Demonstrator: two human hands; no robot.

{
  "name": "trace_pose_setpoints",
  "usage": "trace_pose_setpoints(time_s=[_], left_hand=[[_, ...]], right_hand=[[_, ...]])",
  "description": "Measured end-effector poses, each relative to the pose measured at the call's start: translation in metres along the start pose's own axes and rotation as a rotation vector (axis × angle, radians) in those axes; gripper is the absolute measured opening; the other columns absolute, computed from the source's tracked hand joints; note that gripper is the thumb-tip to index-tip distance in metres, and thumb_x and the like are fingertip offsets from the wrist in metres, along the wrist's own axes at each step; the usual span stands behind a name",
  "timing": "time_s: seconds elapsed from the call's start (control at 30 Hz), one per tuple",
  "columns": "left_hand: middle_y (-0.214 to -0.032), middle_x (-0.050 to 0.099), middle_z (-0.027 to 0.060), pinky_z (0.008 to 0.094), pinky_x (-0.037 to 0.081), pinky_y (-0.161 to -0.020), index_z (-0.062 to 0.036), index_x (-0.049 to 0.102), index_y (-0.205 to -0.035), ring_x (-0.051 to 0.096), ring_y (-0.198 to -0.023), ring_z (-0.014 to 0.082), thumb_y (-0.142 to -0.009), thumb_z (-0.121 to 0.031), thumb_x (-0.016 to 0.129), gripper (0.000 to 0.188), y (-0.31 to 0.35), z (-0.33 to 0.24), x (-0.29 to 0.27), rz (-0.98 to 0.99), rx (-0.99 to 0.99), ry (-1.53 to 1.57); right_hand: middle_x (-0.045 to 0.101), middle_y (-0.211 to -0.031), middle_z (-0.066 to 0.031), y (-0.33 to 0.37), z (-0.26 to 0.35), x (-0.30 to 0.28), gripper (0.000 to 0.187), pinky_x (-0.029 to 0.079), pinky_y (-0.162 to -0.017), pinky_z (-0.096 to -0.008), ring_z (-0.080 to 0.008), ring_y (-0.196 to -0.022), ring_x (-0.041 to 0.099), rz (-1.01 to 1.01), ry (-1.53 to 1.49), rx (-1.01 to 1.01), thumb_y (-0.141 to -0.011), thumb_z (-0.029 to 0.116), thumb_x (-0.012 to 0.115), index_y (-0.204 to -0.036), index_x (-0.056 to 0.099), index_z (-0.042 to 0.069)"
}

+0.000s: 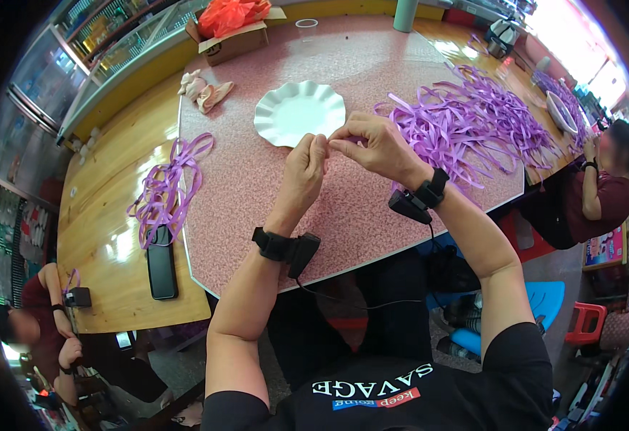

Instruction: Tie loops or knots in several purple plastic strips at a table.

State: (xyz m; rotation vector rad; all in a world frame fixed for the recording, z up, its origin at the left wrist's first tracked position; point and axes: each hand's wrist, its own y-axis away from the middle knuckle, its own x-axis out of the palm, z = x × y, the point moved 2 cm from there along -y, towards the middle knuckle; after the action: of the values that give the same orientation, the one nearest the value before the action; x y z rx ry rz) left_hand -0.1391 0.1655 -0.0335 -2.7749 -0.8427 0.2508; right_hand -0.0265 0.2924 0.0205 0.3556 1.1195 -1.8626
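My left hand (306, 171) and my right hand (379, 149) meet just in front of a white wavy-rimmed plate (298, 113), fingertips close together. The right thumb and fingers pinch a short visible bit of purple ribbon (356, 140). Closed in a pinch, the left hand hides whatever is between its fingers. To the right of my right hand lies a big tangled heap of purple ribbons (458, 133). A smaller bunch of purple ribbons (167, 183) is at the table's left, partly over a black phone (161, 266).
A cardboard box (234, 44) with an orange plastic bag (232, 16) stands at the far left, and a green bottle (405, 14) at the far edge. A small pale cloth-like item (206, 93) lies left of the plate. People sit at the left and right.
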Motion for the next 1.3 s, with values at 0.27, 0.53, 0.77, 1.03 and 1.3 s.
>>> trace_pose_setpoints(time_s=[0.27, 0.53, 0.77, 1.03, 1.3], left_hand=[[-0.072, 0.050, -0.0002, 0.0231, 0.044, -0.066, -0.0043, 0.054, -0.094, 0.051, -0.068, 0.0095, -0.108, -0.031, 0.041, 0.032, 0.003, -0.004, 0.009, 0.008, -0.037, 0.347], [-0.075, 0.052, -0.0005, 0.0265, 0.046, -0.068, -0.0045, 0.055, -0.094, 0.053, -0.073, 0.0092, -0.107, -0.031, 0.043, 0.032, 0.000, 0.004, 0.005, 0.162, 0.015, 0.157], [-0.091, 0.055, 0.0004, 0.0270, 0.048, -0.083, -0.0058, 0.053, -0.102, 0.054, -0.086, 0.0091, -0.106, -0.025, 0.049, 0.020, 0.003, 0.002, 0.006, 0.226, -0.017, 0.317], [-0.100, 0.061, 0.0011, 0.0242, 0.044, -0.084, -0.0062, 0.058, -0.106, 0.054, -0.092, 0.0087, -0.099, -0.021, 0.062, 0.016, 0.002, -0.008, 0.001, 0.246, -0.010, 0.467], [-0.117, 0.066, 0.0106, 0.0247, 0.045, -0.089, -0.0049, 0.067, -0.099, 0.059, -0.106, 0.0120, -0.096, -0.010, 0.063, 0.007, -0.001, -0.009, -0.005, 0.030, 0.007, 0.618]], right_hand=[[0.063, -0.080, -0.0065, 0.007, 0.003, -0.006, 0.010, 0.045, -0.062, -0.0297, -0.0161, -0.072, 0.060, -0.012, -0.083, 0.041, -0.086, 0.008, 0.072, -0.091, 0.072, 0.000], [0.064, -0.081, -0.0094, 0.014, 0.011, -0.008, 0.009, 0.047, -0.064, -0.0301, -0.0198, -0.072, 0.061, -0.032, 0.018, -0.004, -0.085, 0.007, 0.071, -0.091, 0.071, 0.000], [0.063, -0.077, -0.0013, 0.013, -0.002, -0.017, 0.018, 0.044, -0.062, -0.0261, -0.0089, -0.070, 0.055, 0.110, -0.254, 0.332, -0.090, 0.018, 0.071, -0.092, 0.071, 0.000], [0.046, -0.067, 0.0092, 0.012, -0.017, -0.017, 0.021, 0.028, -0.048, -0.0184, -0.0003, -0.054, 0.033, 0.196, -1.057, 0.765, -0.095, 0.021, 0.067, -0.105, 0.067, 0.002], [0.060, -0.077, 0.0030, 0.020, -0.015, 0.007, 0.021, 0.039, -0.055, -0.0196, -0.0034, -0.064, 0.050, -0.155, -0.492, 0.516, -0.093, 0.020, 0.070, -0.101, 0.069, 0.000]])
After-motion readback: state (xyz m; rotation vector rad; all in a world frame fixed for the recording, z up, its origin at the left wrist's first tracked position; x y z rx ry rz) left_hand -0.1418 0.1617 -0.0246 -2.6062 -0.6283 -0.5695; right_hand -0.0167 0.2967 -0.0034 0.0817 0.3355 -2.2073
